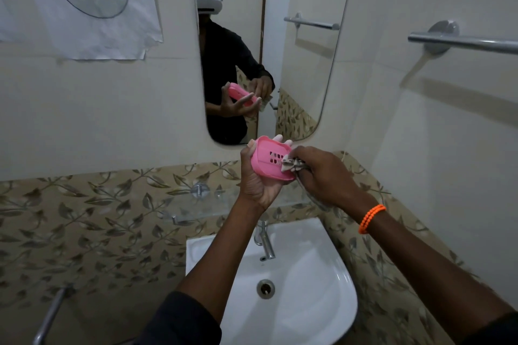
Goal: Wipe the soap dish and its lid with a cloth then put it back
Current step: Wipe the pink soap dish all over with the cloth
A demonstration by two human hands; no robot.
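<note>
Left hand [256, 176] – fingers curled round pink dish [270, 161]. Right hand [322, 173] pinches cloth [290, 164] on slots. Work cloth into corners – keep dish steady.

Left hand [259, 182] holds pink soap dish [267, 161]; right hand [322, 173] presses cloth [290, 164].

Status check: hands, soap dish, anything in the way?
Left hand grips pink soap dish above sink. Right hand holds cloth pressed on the dish's slotted face. Lid not seen. Nothing obstructing.
</note>
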